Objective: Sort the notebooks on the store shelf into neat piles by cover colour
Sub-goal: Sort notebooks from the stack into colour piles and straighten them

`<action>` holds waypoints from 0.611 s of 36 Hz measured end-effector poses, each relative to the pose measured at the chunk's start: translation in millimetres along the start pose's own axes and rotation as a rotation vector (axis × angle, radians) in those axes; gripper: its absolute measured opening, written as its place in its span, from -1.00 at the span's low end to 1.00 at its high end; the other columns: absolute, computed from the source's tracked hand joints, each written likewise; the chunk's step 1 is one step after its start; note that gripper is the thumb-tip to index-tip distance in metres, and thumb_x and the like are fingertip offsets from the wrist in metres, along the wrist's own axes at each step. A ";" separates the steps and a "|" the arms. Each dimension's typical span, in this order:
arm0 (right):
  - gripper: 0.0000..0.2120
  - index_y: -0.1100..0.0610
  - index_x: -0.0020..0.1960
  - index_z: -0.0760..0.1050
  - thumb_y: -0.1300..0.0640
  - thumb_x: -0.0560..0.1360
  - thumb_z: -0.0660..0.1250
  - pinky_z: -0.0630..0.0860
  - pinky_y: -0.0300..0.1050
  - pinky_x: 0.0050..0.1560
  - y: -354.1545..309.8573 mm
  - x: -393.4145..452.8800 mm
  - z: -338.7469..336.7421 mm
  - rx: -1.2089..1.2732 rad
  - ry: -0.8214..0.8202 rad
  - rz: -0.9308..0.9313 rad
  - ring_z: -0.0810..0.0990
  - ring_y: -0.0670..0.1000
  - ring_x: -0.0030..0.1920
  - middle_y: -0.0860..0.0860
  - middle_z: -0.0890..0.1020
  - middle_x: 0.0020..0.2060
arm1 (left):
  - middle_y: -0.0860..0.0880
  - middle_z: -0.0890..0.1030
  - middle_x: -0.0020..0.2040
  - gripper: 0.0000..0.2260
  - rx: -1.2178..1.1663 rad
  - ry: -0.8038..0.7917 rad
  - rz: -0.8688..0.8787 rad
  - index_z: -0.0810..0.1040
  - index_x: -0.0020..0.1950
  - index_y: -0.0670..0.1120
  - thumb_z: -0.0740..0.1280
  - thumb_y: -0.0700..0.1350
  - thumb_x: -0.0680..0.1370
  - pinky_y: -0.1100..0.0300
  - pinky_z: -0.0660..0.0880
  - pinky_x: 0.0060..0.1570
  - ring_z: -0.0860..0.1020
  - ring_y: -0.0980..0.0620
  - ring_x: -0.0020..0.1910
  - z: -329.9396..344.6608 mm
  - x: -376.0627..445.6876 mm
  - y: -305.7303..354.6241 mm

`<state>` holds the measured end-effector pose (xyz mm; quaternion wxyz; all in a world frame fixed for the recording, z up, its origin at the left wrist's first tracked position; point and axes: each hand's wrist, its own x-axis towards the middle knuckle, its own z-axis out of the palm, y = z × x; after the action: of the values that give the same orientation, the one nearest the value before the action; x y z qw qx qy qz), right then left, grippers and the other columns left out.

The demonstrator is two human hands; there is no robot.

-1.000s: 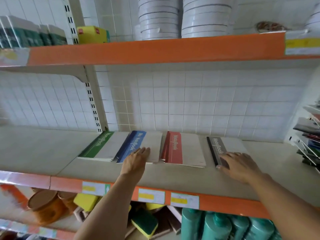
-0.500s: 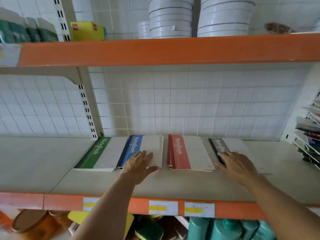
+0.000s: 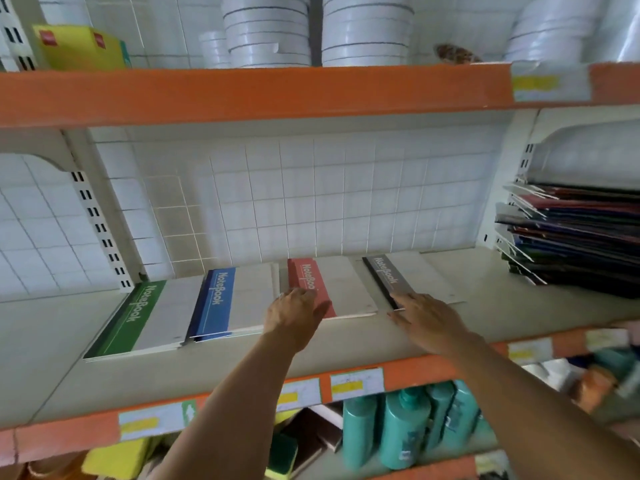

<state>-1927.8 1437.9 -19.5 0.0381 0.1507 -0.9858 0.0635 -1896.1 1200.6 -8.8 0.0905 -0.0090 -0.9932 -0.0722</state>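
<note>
Fingers straight — left hand (image 3: 294,315) on red notebook pile (image 3: 325,289) | right hand (image 3: 427,318) flat at grey pile (image 3: 398,280)

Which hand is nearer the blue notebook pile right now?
Left. The left hand lies on the red pile's near corner, just right of the blue notebook pile; the right hand is farther right, at the grey pile.

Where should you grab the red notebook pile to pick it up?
Probably by its front edge, coming from the shelf's open front. The red notebook pile lies flat with its front edge towards the person, and neighbouring piles crowd both sides. The left hand is already there.
</note>
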 end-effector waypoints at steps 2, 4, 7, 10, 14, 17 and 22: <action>-0.49 -0.03 0.50 0.19 -0.18 0.60 0.09 0.32 -0.07 0.31 4.4 -10.8 -4.9 0.011 0.003 0.008 0.38 0.06 0.37 -0.01 0.38 0.41 | -0.05 0.49 0.30 -0.58 0.008 -0.006 0.030 0.43 0.33 -0.02 0.04 0.18 0.63 0.04 0.44 0.15 0.47 -0.09 0.25 -0.3 -0.9 18.5; -0.48 -0.04 0.51 0.17 -0.18 0.60 0.09 0.31 -0.06 0.32 11.6 -22.0 -10.8 0.022 -0.004 0.014 0.35 0.06 0.39 -0.02 0.35 0.44 | -0.04 0.47 0.33 -0.56 0.007 -0.013 0.059 0.42 0.36 -0.01 0.02 0.19 0.63 0.05 0.43 0.20 0.44 -0.07 0.29 0.7 -2.0 37.1; -0.45 -0.03 0.54 0.10 -0.20 0.61 0.05 0.26 -0.02 0.38 28.6 -37.9 -19.7 0.007 -0.031 0.022 0.27 0.06 0.44 -0.04 0.25 0.49 | -0.01 0.46 0.34 -0.56 0.010 -0.026 0.097 0.41 0.38 0.00 0.02 0.19 0.64 0.06 0.39 0.23 0.39 -0.04 0.34 4.6 -2.8 65.6; -0.45 -0.03 0.54 0.09 -0.20 0.61 0.05 0.25 -0.02 0.38 51.8 -56.6 -28.2 -0.008 -0.035 0.046 0.26 0.07 0.44 -0.04 0.23 0.50 | -0.02 0.47 0.33 -0.56 0.018 -0.034 0.129 0.43 0.36 -0.01 0.02 0.18 0.64 0.06 0.38 0.23 0.39 -0.03 0.33 7.7 -4.7 97.7; -0.44 0.00 0.53 0.12 -0.19 0.61 0.06 0.30 -0.01 0.36 91.2 -88.9 -37.9 -0.029 -0.018 0.071 0.32 0.09 0.40 -0.01 0.29 0.47 | -0.03 0.51 0.28 -0.58 0.038 -0.020 0.172 0.47 0.29 -0.02 0.02 0.18 0.64 0.08 0.39 0.17 0.43 -0.04 0.27 10.6 -12.5 145.0; -0.44 0.00 0.53 0.13 -0.19 0.60 0.10 0.30 0.00 0.36 123.5 -114.9 -46.3 -0.032 -0.012 0.087 0.33 0.09 0.41 0.00 0.30 0.46 | -0.04 0.49 0.29 -0.56 0.056 -0.030 0.172 0.45 0.33 -0.01 0.01 0.19 0.64 0.07 0.40 0.16 0.44 -0.05 0.27 11.8 -21.8 182.6; -0.43 0.02 0.53 0.13 -0.18 0.60 0.12 0.29 -0.02 0.37 179.2 -152.8 -65.9 -0.033 -0.019 0.125 0.31 0.08 0.43 0.01 0.28 0.48 | -0.04 0.48 0.31 -0.56 0.086 -0.023 0.191 0.43 0.37 -0.01 0.01 0.18 0.64 0.05 0.40 0.20 0.42 -0.04 0.30 13.0 -33.7 246.9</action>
<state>-1832.8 1661.2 10.9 0.0270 0.0890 -0.9945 0.0483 -1857.7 1446.6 7.5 0.0857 -0.1004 -0.9910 -0.0205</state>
